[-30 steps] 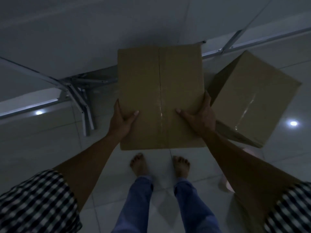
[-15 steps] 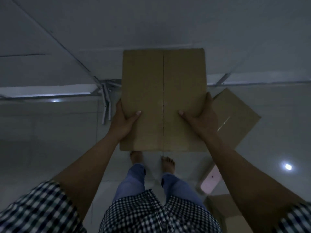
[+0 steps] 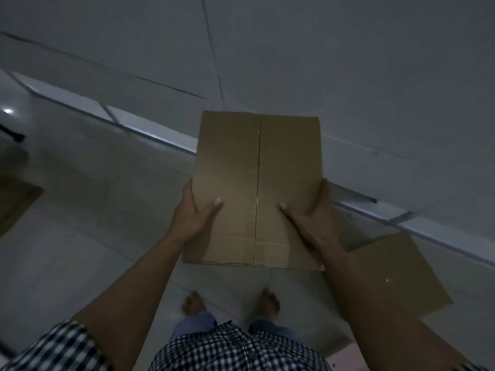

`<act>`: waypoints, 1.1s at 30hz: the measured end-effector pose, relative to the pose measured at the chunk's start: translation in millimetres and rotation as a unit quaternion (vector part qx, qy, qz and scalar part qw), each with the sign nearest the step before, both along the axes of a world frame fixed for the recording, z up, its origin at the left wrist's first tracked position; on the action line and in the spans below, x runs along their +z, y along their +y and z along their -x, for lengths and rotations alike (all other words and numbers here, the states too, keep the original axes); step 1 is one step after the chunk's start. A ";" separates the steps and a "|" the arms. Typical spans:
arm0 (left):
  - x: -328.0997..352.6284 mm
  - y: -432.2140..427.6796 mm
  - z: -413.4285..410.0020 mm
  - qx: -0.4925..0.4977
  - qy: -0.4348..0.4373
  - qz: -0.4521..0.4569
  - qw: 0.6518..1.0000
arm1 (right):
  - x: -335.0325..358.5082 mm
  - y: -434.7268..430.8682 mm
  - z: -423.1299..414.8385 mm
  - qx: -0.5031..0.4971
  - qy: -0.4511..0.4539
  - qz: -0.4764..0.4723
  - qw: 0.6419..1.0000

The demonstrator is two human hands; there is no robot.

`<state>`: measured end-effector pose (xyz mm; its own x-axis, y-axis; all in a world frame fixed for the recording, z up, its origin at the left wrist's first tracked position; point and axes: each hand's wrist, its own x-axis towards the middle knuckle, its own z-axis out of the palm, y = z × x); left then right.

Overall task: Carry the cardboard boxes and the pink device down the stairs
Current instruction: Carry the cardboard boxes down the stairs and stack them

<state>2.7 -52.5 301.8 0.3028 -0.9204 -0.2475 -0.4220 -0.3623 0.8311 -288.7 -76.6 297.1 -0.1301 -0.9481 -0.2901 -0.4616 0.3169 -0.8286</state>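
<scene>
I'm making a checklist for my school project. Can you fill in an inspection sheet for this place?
Surface: pale glossy floor tiles, dim.
Job's things: cardboard box held up in both hands; second box on the floor, right; third box cut off at left edge; pinkish patch bottom right, maybe the device.
Clutter: small dark object far left, too dim to identify.
Grippers: left hand and right hand grip the box's sides, thumbs on top.
Cables: nothing seen.
Surroundings: pale wall panels ahead.

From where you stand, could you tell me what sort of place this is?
Likely a dim indoor room or hallway: glossy tiled floor, plain white wall, and a second cardboard box beside the carried box.
</scene>
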 end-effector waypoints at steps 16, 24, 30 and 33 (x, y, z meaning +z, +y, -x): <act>47.5 187.7 -241.1 0.289 0.021 0.036 0.956 | 57.3 23.9 -309.8 0.304 0.035 0.035 0.951; 48.6 284.6 -359.1 0.374 0.046 0.047 0.925 | 64.8 83.7 -469.4 0.404 0.043 0.087 0.910; 46.7 331.2 -425.0 0.427 0.068 0.052 0.900 | 62.6 112.7 -557.7 0.450 0.055 0.077 0.888; 45.1 343.9 -453.4 0.446 0.075 0.055 0.890 | 59.3 117.1 -599.0 0.470 0.058 0.066 0.878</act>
